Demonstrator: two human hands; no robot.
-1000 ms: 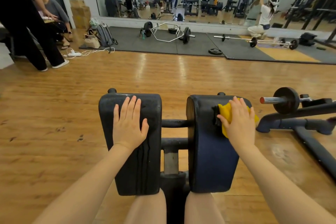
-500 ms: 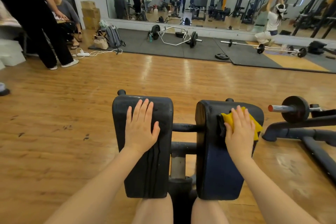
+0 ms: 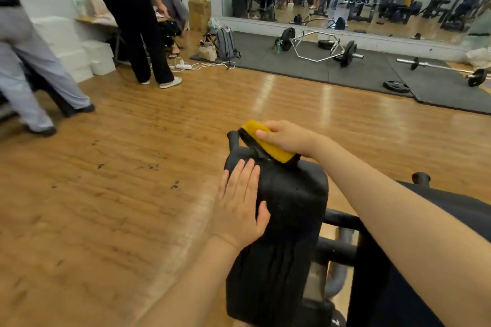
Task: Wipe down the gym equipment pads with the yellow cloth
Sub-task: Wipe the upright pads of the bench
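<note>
While the left hand [image 3: 239, 204] lies flat, fingers straight, on the near side of the black cracked vinyl pad [image 3: 287, 220], seemingly to steady it, the right hand [image 3: 285, 137] grips the folded yellow cloth [image 3: 265, 145] at that pad's far top edge, likely ready to wipe.

The pad [image 3: 287, 210] looks like black, matt leather with little cracks and wrinkles. The yellow cloth [image 3: 268, 145] looks soft and thick. The wood floor [image 3: 106, 194] is shiny. The bar frame [image 3: 310, 45] is bright, shiny metal.
</note>
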